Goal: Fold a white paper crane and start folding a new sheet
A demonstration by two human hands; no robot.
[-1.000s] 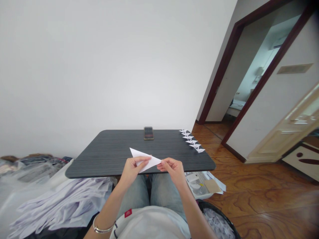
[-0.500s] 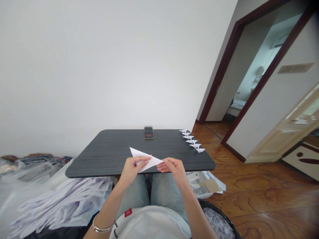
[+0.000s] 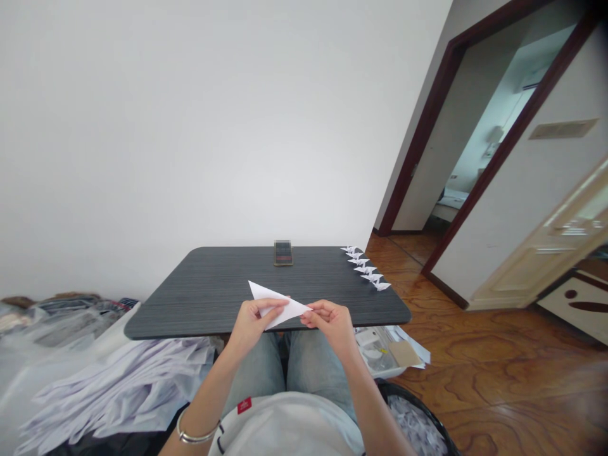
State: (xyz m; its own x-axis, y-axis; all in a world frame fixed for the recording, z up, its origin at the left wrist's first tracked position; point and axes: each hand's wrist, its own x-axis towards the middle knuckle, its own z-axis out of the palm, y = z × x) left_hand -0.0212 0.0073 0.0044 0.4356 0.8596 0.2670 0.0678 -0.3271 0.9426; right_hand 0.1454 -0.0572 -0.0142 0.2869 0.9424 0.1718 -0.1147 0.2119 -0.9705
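A white paper folded into a triangle (image 3: pixel 272 299) is held above the near edge of the dark wood-grain table (image 3: pixel 199 297). My left hand (image 3: pixel 253 323) grips its lower middle, thumb on top and fingers curled beneath. My right hand (image 3: pixel 332 320) pinches the paper's right tip between thumb and fingers. Both hands are closed on the paper.
A row of several small white folded paper figures (image 3: pixel 365 269) lines the table's right edge. A phone (image 3: pixel 283 253) stands at the far edge. White sheets (image 3: pixel 118 386) pile at left, a bin of crumpled paper (image 3: pixel 418 424) sits at lower right, and a tray with items (image 3: pixel 384 348) lies under the table.
Almost nothing: my right hand has shifted very slightly along the paper's right tip. The paper and my left hand stay in the same place.
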